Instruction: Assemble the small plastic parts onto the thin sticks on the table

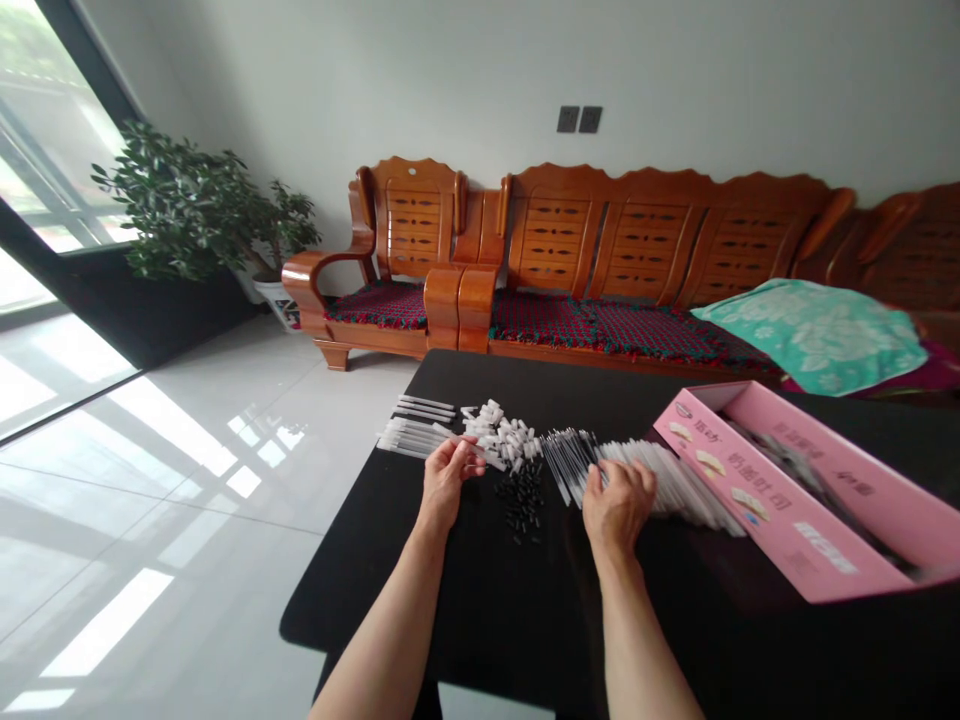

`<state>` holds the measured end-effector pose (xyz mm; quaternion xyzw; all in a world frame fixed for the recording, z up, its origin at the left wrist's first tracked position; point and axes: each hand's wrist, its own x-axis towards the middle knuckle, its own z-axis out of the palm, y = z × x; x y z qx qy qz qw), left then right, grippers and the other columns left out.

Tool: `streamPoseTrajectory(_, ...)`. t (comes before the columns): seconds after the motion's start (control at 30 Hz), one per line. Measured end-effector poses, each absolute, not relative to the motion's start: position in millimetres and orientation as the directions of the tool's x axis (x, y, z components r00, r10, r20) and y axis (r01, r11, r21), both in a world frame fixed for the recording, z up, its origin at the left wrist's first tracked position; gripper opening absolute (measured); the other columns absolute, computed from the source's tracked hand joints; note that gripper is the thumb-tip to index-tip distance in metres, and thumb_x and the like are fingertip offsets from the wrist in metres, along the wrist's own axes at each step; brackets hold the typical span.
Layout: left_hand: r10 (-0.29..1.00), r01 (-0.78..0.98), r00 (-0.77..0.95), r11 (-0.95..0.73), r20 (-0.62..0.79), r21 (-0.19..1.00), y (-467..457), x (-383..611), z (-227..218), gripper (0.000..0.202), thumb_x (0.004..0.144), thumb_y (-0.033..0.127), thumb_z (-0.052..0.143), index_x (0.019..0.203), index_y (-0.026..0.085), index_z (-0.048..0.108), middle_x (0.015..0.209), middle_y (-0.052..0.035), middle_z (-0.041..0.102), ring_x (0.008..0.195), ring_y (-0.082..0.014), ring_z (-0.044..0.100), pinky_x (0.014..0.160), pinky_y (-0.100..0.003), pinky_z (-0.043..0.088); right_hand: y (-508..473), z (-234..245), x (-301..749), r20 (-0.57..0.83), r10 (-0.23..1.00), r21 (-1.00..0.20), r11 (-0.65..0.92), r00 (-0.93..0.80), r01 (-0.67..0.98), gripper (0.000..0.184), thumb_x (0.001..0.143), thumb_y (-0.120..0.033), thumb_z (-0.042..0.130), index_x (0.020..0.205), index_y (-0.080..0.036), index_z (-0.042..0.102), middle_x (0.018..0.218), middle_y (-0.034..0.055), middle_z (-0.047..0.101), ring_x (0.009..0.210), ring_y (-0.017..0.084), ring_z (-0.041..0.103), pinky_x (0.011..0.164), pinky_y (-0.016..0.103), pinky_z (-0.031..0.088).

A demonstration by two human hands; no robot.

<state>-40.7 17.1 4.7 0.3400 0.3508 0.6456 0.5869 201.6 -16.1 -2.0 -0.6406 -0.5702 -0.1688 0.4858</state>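
Between the thumb and fingers of my left hand (448, 475) is a slim whitish pen barrel, held at a slant. Just beyond it lie a heap of white pen caps (504, 432) and finished-looking rows of pale pens (411, 437). Small black plugs (521, 500) are scattered to the right of that hand. My right hand (619, 495) has curled fingers and rests where a fan of dark ink refills (566, 462) meets a stack of translucent barrels (694, 490). Its fingertips are partly hidden, so what they pinch cannot be made out.
A pink printed cardboard box (757, 495) stands open on the right of the black table (480, 620). Behind the table are a wooden sofa (645, 235) with a turquoise cloth (817, 335) and a wooden armchair (412, 240). A potted plant (217, 215) stands by the window.
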Motion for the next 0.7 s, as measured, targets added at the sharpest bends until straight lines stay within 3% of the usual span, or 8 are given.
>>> streamPoseTrajectory(0.1, 0.995, -0.516, 0.088, 0.001, 0.052, 0.857, 13, -34, 7, 0.039, 0.077, 0.045, 0.078, 0.098, 0.012, 0.072, 0.084, -0.0072, 0.071, 0.067, -0.0133, 0.066, 0.061, -0.024, 0.054, -18, 8, 167, 0.752, 0.643, -0.481, 0.383, 0.147, 0.789, 0.025, 0.096, -0.027, 0.046, 0.105, -0.017, 0.067, 0.104, 0.0142, 0.069, 0.11, 0.029, 0.057, 0.105, 0.053, 0.039)
streamPoseTrajectory(0.2, 0.979, -0.496, 0.191, 0.033, 0.072, 0.868, 9, -28, 9, 0.042, 0.077, 0.046, 0.078, 0.102, 0.012, 0.073, 0.083, -0.0086, 0.071, 0.069, -0.0156, 0.067, 0.063, -0.025, 0.055, -20, 12, 136, 0.665, 0.746, -0.527, 0.506, -0.04, 0.682, 0.029, 0.099, -0.029, 0.045, 0.114, -0.02, 0.066, 0.103, 0.0101, 0.071, 0.101, 0.025, 0.063, 0.11, 0.051, 0.038)
streamPoseTrajectory(0.33, 0.978, -0.467, 0.193, 0.026, 0.073, 0.884, 9, -28, 12, 0.048, 0.074, 0.043, 0.08, 0.113, 0.015, 0.072, 0.094, -0.0101, 0.071, 0.073, -0.0168, 0.066, 0.06, -0.024, 0.053, -22, 11, 127, 0.6, 0.796, -0.602, 0.51, -0.072, 0.614, 0.027, 0.098, -0.03, 0.045, 0.103, -0.02, 0.07, 0.094, 0.0092, 0.072, 0.088, 0.024, 0.067, 0.093, 0.042, 0.05)
streamPoseTrajectory(0.43, 0.992, -0.52, 0.1, -0.012, 0.075, 0.854, 14, -33, 13, 0.053, 0.074, 0.039, 0.081, 0.122, 0.019, 0.069, 0.106, -0.01, 0.07, 0.076, -0.0148, 0.065, 0.06, -0.021, 0.051, -24, 13, 136, 0.536, 0.842, -0.662, 0.462, -0.058, 0.59, 0.026, 0.097, -0.031, 0.047, 0.099, -0.019, 0.07, 0.085, 0.0074, 0.071, 0.081, 0.022, 0.066, 0.076, 0.033, 0.051)
streamPoseTrajectory(0.6, 0.998, -0.554, 0.036, -0.022, 0.05, 0.832, 19, -37, 11, 0.04, 0.074, 0.043, 0.08, 0.099, 0.012, 0.075, 0.082, -0.0062, 0.067, 0.067, -0.012, 0.06, 0.055, -0.019, 0.047, -28, 20, 137, 0.474, 0.876, -0.697, 0.438, -0.093, 0.567, 0.028, 0.096, -0.038, 0.05, 0.094, -0.019, 0.071, 0.079, 0.005, 0.071, 0.08, 0.021, 0.065, 0.073, 0.03, 0.047)
streamPoseTrajectory(0.7, 0.995, -0.56, 0.091, 0.011, 0.048, 0.828, 17, -37, 12, 0.04, 0.074, 0.043, 0.08, 0.1, 0.012, 0.075, 0.081, -0.0055, 0.066, 0.067, -0.0117, 0.059, 0.055, -0.02, 0.047, -30, 25, 133, 0.41, 0.902, -0.737, 0.413, -0.133, 0.535, 0.034, 0.097, -0.041, 0.047, 0.091, -0.019, 0.072, 0.078, 0.0036, 0.07, 0.077, 0.019, 0.063, 0.07, 0.028, 0.044)
